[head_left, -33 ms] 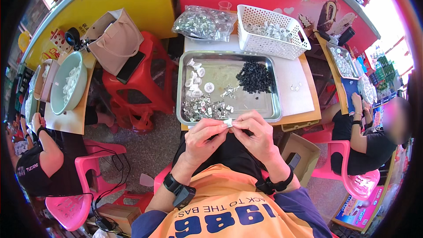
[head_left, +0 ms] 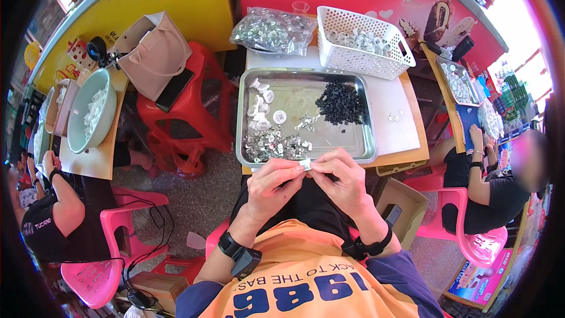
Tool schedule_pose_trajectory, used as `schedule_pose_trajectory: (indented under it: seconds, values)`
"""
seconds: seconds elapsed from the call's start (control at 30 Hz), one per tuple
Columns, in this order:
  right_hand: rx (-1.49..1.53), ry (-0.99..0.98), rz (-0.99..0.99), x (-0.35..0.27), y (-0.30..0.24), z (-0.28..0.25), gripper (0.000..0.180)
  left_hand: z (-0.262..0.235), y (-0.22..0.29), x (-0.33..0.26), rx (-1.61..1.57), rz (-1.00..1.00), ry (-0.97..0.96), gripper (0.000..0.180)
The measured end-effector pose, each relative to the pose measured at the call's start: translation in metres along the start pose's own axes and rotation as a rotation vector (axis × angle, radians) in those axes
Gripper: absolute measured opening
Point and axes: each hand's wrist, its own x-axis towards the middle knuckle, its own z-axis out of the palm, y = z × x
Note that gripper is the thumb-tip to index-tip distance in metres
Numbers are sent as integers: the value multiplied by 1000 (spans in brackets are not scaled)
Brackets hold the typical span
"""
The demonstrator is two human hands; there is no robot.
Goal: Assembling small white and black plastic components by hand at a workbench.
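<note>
Both hands meet at the near edge of a metal tray [head_left: 369, 141]. Between their fingertips is a small white plastic piece [head_left: 305, 165]. My left hand [head_left: 272, 185] pinches its left side, while my right hand [head_left: 344, 179] grips it from the right; the fingers cover most of it. Inside the tray, white round plastic pieces [head_left: 259, 109] lie at the left. Small metallic parts [head_left: 273, 144] are heaped at the near left, with a few more [head_left: 306, 122] near the middle. A pile of small black parts [head_left: 339, 102] fills the far right.
Behind the tray stand a clear bag of parts [head_left: 273, 32] and a white perforated basket [head_left: 365, 62]. A few tiny pieces [head_left: 395, 116] lie on the white board to the right. A red stool [head_left: 203, 106] holds a handbag [head_left: 154, 53]. Co-workers sit at both sides.
</note>
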Motion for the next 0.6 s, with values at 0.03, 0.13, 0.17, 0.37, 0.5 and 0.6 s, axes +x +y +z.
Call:
schedule_pose_trajectory:
  seconds: [0.03, 0.13, 0.17, 0.37, 0.5, 0.6]
  values:
    - [0, 0, 1, 0, 0, 0, 23, 0, 0, 0, 7, 6, -11, 26]
    - [-41, 16, -23, -1, -1, 1, 23, -1, -1, -1, 15, 11, -21, 26]
    - [-77, 24, -51, 1, -3, 2, 22, -1, -1, -1, 15, 12, -21, 26]
    - [-134, 59, -152, 0, 2, 9, 22, 1, -3, -1, 18, 13, 25, 26]
    - [-14, 34, 21, -3, 14, 8, 18, 2, -12, -2, 3, -18, -30, 24]
    - [53, -187, 336, 24, 23, -9, 10, 7, -21, -4, -210, -288, -73, 35]
